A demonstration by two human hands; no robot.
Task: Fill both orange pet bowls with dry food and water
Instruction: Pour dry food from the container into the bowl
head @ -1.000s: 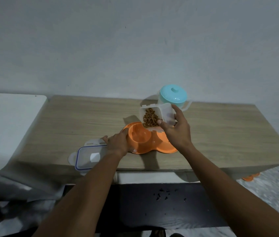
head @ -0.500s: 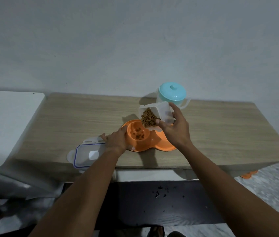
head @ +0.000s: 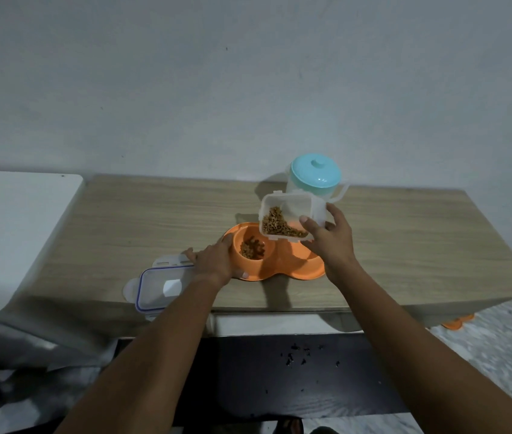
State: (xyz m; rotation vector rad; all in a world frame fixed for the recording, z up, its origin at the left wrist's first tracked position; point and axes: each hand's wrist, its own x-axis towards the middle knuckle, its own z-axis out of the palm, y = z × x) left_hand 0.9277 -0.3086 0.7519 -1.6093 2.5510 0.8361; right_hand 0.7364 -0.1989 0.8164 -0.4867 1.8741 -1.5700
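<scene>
the right hand (head: 331,242), right of the frame's centre, is clamped around a clear plastic food container (head: 289,219), thumb on the near wall and fingers wrapped behind the far side. the container is tilted with its open mouth facing the camera and down toward the left, and brown dry food (head: 276,227) lies heaped against its lower wall and lip. it hangs above the middle of the orange double pet bowl (head: 275,256), which sits on the wooden tabletop (head: 154,220) just below the frame's centre. the left cup of the bowl holds a small pile of kibble (head: 251,247); the right cup is mostly hidden behind the container and hand, so its contents cannot be told. the left hand (head: 217,261), a little left of centre, lies flat with fingers spread loosely against the bowl's left rim, gripping nothing, its thumb tip at the bowl's near edge. just left of that hand, touching the wrist in this view, a clear lid with a blue seal (head: 160,285) lies flat at the table's near edge, partly overhanging it. behind the container, toward the upper right of centre, stands a translucent jug with a turquoise lid (head: 315,177), close to the wall. dark crumbs (head: 301,355) are scattered on a black surface below the table's edge, in the lower middle of the frame.
</scene>
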